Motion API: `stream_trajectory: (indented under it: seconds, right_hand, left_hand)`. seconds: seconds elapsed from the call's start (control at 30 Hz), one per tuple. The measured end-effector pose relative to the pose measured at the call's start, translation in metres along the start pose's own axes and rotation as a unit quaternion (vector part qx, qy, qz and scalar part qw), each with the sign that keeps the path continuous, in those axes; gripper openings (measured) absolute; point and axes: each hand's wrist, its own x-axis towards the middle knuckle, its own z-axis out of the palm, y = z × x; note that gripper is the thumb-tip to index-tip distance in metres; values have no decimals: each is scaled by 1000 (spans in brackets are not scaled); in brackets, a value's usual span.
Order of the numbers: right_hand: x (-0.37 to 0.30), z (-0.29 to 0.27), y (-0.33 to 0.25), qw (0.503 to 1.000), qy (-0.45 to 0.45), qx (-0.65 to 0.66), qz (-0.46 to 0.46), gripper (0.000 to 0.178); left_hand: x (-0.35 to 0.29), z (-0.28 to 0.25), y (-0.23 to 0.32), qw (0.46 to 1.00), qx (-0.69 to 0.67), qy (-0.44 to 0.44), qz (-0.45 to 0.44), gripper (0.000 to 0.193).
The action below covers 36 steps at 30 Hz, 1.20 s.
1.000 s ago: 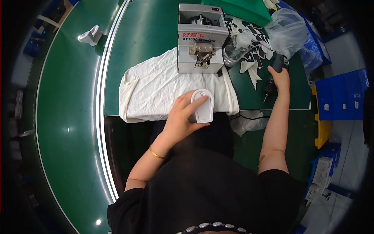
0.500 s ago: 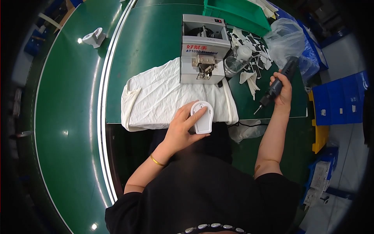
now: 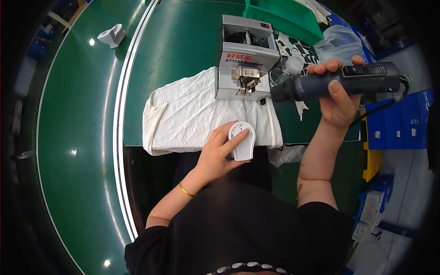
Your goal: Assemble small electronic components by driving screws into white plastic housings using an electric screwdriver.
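Note:
With my left hand (image 3: 211, 153) I hold a small white plastic housing (image 3: 243, 149) over the near edge of a white cloth (image 3: 185, 112). Its hollow side faces up, and the fingers are closed around its left side. My right hand (image 3: 340, 101) grips a dark electric screwdriver (image 3: 309, 87), raised and lying nearly level, its nose pointing left. That nose appears beside the front right of a grey screw feeder (image 3: 225, 87); the bit cannot be made out. A clear jar (image 3: 293, 66) stands right of the feeder, partly covered by the screwdriver.
White and black scraps (image 3: 300, 48) lie behind the jar. A green bin (image 3: 279, 11) and a clear plastic bag (image 3: 339, 41) are at the back right. Blue bins (image 3: 405, 121) stand at far right. Another white part (image 3: 112, 35) rests on the green surface at left.
My right hand has lifted the screwdriver and turned it from pointing down and left to nearly level, nose toward the feeder. My left hand still holds the white housing, with little movement.

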Motion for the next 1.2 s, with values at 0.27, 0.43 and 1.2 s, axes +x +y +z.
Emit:
stream_trajectory:
  seconds: [0.27, 0.43, 1.2]
  right_hand:
    - [20, 41, 4, 978, 8, -206, -32, 51]
    - [44, 39, 13, 894, -27, -395, 212, 46]
    - [20, 33, 80, 790, -30, -599, 129, 50]
  left_hand:
    - [1, -1, -1, 1000, -5, 2, -2, 77]
    - [-1, -2, -1, 1000, -4, 5, -1, 78]
    - [2, -1, -4, 1000, -5, 12, 9, 79]
